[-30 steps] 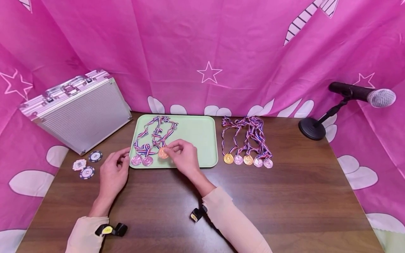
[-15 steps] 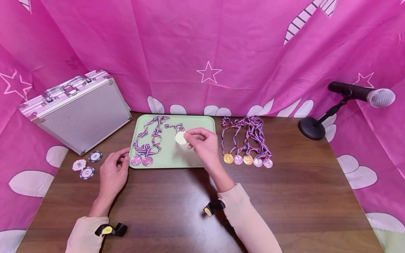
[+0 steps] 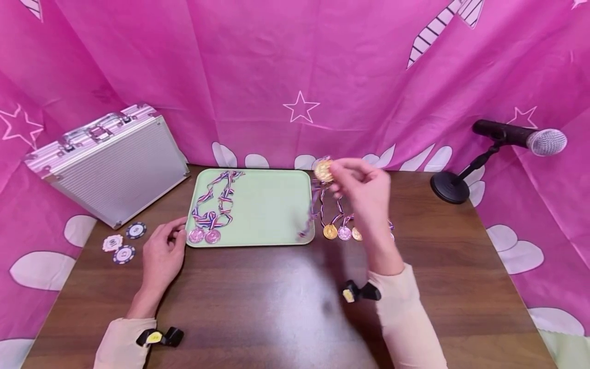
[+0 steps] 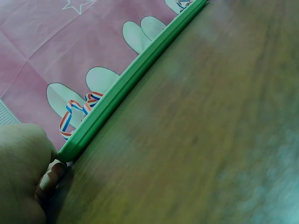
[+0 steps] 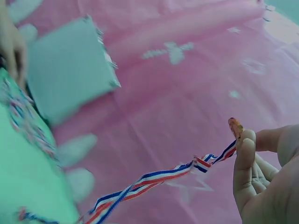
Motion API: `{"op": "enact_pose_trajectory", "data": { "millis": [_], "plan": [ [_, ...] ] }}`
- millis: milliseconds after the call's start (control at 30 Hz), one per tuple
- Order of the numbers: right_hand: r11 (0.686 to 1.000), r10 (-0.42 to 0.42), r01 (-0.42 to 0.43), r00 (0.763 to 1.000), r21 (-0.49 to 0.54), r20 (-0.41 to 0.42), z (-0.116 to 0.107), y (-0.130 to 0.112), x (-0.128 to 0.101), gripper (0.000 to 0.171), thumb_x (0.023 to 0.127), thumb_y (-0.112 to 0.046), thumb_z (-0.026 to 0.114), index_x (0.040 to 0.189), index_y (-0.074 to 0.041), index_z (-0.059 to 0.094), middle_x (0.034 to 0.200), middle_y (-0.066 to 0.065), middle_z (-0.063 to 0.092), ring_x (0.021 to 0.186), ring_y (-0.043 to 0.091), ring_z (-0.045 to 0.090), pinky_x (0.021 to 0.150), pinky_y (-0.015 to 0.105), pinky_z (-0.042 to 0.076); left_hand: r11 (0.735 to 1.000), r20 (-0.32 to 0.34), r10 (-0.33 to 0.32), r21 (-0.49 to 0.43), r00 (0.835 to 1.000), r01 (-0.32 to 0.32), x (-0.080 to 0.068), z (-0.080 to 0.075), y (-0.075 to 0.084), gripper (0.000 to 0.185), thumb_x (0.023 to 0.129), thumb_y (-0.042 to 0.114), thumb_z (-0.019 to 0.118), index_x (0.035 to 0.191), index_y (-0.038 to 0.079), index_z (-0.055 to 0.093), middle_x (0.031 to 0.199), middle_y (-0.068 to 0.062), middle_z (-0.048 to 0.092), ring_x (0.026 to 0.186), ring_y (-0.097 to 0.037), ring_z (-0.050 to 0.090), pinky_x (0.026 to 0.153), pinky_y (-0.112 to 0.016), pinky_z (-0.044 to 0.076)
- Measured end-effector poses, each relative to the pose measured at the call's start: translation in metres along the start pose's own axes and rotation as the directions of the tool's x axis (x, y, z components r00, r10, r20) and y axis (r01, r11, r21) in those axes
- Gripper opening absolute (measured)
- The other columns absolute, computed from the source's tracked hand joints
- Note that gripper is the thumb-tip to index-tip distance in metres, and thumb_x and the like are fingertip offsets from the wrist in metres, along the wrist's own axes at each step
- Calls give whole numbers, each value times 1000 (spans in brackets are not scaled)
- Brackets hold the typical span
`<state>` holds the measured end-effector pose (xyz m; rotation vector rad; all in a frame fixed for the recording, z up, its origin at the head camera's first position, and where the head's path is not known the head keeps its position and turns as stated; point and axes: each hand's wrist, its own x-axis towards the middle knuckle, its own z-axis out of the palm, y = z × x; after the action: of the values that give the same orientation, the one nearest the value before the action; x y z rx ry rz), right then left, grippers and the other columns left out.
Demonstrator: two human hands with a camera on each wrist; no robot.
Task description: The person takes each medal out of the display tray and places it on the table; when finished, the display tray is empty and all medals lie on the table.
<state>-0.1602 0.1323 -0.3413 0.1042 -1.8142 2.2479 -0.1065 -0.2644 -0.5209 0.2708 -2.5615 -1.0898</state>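
My right hand (image 3: 357,187) pinches a gold medal (image 3: 323,170) in the air over the table's back edge, right of the green tray (image 3: 272,205). Its red, white and blue ribbon (image 3: 311,215) trails down blurred toward the tray's right rim; the right wrist view shows the ribbon (image 5: 159,179) stretched from my fingertips (image 5: 243,144). Two pinkish medals (image 3: 204,235) with ribbons lie at the tray's left. A row of medals (image 3: 343,233) lies on the wood right of the tray, partly hidden by my hand. My left hand (image 3: 161,251) rests at the tray's front left corner (image 4: 65,154), fingers loosely curled.
A silver case (image 3: 108,161) leans at the back left, with three poker chips (image 3: 122,243) in front of it. A microphone (image 3: 521,137) on a round stand (image 3: 449,187) is at the back right. Pink cloth hangs all around the brown table (image 3: 286,302).
My right hand has lifted one medal off the tray and carried it up and to the right, past the tray's right edge. The left hand stays put.
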Motion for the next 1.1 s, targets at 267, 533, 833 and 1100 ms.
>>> {"op": "enact_pose_trajectory", "data": {
  "millis": [267, 533, 833, 1100],
  "plan": [
    [986, -122, 143, 970, 87, -212, -63, -23, 54, 11, 95, 12, 77, 94, 3, 83, 77, 11, 78, 55, 12, 69, 56, 23, 58, 1000, -8, 6, 1, 1000, -6, -1, 1, -3, 31, 109, 12, 64, 137, 8, 78, 112, -13, 71, 88, -12, 52, 74, -22, 37],
    [996, -77, 51, 916, -76, -395, -147, 10, 62, 8, 91, 10, 82, 90, 2, 82, 70, 6, 76, 52, 11, 70, 54, 22, 58, 1000, -1, 16, -3, 1000, -16, 0, 4, -2, 31, 110, 12, 64, 138, 7, 77, 112, -13, 70, 86, -15, 52, 73, -23, 37],
    [958, 198, -263, 897, -116, -396, -208, 75, 14, 19, 98, 9, 75, 89, -5, 84, 72, 0, 79, 56, 8, 71, 56, 21, 59, 1000, -5, 3, 4, 1000, -3, 0, -3, -2, 32, 110, 12, 64, 138, 7, 77, 113, -14, 70, 88, -16, 52, 74, -22, 37],
    [838, 284, -420, 880, -348, -379, -233, 96, -21, 13, 101, -8, 80, 110, 2, 83, 74, -14, 77, 62, 3, 71, 59, 19, 56, 1000, -6, 24, -9, 1000, -24, 0, 0, -1, 31, 109, 11, 65, 137, 8, 78, 111, -13, 70, 86, -10, 51, 73, -21, 37]
  ]
}}
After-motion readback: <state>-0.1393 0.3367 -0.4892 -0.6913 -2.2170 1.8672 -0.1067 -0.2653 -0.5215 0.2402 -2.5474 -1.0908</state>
